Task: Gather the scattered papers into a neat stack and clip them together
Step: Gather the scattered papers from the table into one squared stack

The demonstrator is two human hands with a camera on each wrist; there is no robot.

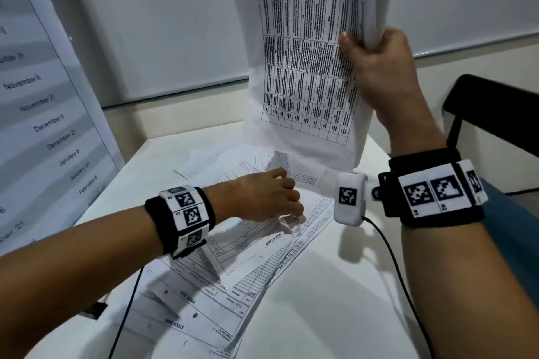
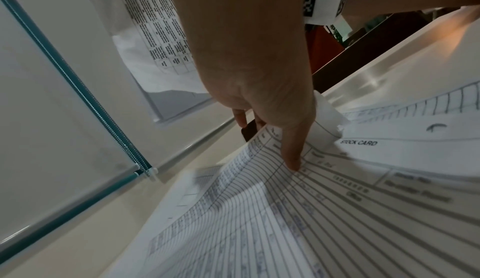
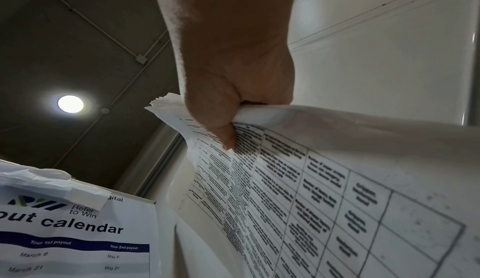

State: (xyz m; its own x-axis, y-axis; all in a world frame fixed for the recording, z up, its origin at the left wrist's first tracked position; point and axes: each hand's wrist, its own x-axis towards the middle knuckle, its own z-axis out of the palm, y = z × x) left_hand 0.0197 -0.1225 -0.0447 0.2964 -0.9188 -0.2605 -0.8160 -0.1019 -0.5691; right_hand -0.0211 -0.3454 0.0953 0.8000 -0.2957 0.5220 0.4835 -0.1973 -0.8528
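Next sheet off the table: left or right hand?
Left. The left hand is already down on the loose sheets on the table, fingertip touching one. The right hand is raised, gripping the gathered bundle, so it's occupied.

Head cam down; wrist cams close.

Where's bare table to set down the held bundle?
Bare white table lies near-right, between the stock-card sheets and the right forearm, crossed only by a black cable. Centre and near-left are crowded: sheets overlap under the left hand.
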